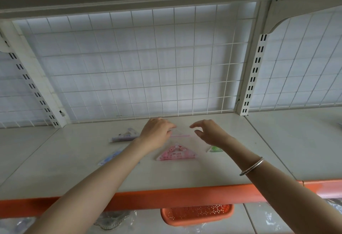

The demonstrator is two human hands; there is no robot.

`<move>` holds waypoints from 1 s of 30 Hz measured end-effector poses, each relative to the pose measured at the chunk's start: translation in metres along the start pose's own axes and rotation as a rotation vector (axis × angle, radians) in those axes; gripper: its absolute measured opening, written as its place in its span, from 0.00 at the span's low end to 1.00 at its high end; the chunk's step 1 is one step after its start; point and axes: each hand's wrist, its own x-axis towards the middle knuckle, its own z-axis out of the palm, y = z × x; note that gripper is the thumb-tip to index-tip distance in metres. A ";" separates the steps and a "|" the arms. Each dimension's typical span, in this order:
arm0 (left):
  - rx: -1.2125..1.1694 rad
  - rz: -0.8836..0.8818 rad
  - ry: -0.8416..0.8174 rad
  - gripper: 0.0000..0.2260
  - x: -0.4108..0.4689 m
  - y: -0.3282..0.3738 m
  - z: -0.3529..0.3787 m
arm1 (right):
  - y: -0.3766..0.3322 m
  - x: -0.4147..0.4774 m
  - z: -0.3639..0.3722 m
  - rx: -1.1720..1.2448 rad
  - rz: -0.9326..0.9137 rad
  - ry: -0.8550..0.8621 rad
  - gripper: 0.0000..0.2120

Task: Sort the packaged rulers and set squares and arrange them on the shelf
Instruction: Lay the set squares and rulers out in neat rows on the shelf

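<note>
On the white shelf (185, 174) lie several packaged sets. A pink set square pack (176, 153) sits in the middle. Behind it lies a second pink pack (182, 135), and my left hand (157, 131) pinches its left end. My right hand (209, 132) hovers just right of that pack with loosely curled fingers, holding nothing. A purple pack (125, 135) lies to the left. A blue ruler pack (111, 157) is partly hidden under my left forearm. A green pack (215, 148) peeks out beside my right wrist.
A white wire grid (148, 67) backs the shelf, with slotted uprights (253, 78) at both sides and another shelf overhead. The front edge is orange (166, 196). Below stands an orange perforated basket (198, 214) among clear plastic bags.
</note>
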 end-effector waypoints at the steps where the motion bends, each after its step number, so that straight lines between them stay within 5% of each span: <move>1: -0.046 0.002 -0.001 0.15 0.003 0.012 -0.002 | 0.006 -0.003 -0.005 0.005 0.020 0.005 0.16; 8: -0.315 -0.034 -0.227 0.28 0.024 0.087 0.007 | 0.041 -0.031 -0.028 0.063 0.128 -0.032 0.18; 14: -0.336 -0.047 -0.301 0.29 0.031 0.113 0.022 | 0.063 -0.051 -0.040 0.096 0.184 -0.153 0.30; 23: -0.392 -0.113 -0.203 0.26 0.032 0.127 0.031 | 0.069 -0.066 -0.046 0.085 0.191 -0.113 0.34; 30: -0.416 -0.195 -0.134 0.22 0.030 0.131 0.033 | 0.070 -0.075 -0.048 0.117 0.279 -0.063 0.27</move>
